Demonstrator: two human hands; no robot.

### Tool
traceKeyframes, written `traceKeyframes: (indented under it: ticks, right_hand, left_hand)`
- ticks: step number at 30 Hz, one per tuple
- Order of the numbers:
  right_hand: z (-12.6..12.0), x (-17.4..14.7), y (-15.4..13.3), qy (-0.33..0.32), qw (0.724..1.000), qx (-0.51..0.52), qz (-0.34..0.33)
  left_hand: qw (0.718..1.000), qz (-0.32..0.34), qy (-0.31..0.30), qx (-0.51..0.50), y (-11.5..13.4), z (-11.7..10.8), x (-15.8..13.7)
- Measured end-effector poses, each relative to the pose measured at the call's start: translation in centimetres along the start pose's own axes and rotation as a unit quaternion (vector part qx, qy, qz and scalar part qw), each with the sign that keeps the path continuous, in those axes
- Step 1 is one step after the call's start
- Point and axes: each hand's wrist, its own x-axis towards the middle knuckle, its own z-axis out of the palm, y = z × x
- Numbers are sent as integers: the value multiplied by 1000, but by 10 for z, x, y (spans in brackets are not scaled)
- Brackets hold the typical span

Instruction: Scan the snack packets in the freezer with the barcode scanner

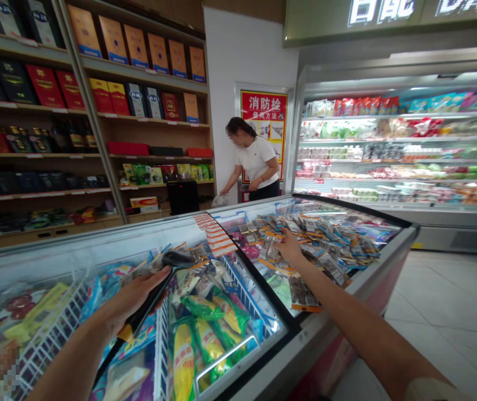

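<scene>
The black scanner [149, 309] hides some fingers of the left hand [136, 298], which is wrapped around its handle. The right hand [291, 250] pokes one finger at the small packets [326, 239] heaped on the freezer [316, 333]. I can't tell if it pinches one. Their tiny words are too blurry to read. The scanner is over the freezer's left part, slanting, its head up and away to the right, its tail down toward the person.
</scene>
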Motion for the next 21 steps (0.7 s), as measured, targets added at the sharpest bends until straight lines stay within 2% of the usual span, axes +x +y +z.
traceKeyframes:
  ticks: [2,4,8,10,15,18,21]
  right_hand:
    - [7,2,-5,-3,998,56,-12]
    - [18,0,-8,-36,995,79,-44]
    - [40,-9,-3,-130,983,77,-101]
    - [46,-14,-1,-152,977,87,-120]
    - [51,-9,-14,-118,986,107,-54]
    - [60,-1,-25,-123,974,186,-32]
    - [75,2,-26,-123,969,212,-28]
  left_hand:
    - [999,-15,-27,-22,1,-1,-1]
    - [998,-19,-45,-38,5,-3,-4]
    - [998,-9,-48,-44,13,-4,-13]
    - [997,-10,-44,-59,16,-3,-17]
    - [995,-26,-43,-84,20,0,-21]
    - [993,-15,-53,-101,23,0,-25]
    - [991,-12,-66,-116,25,-2,-28]
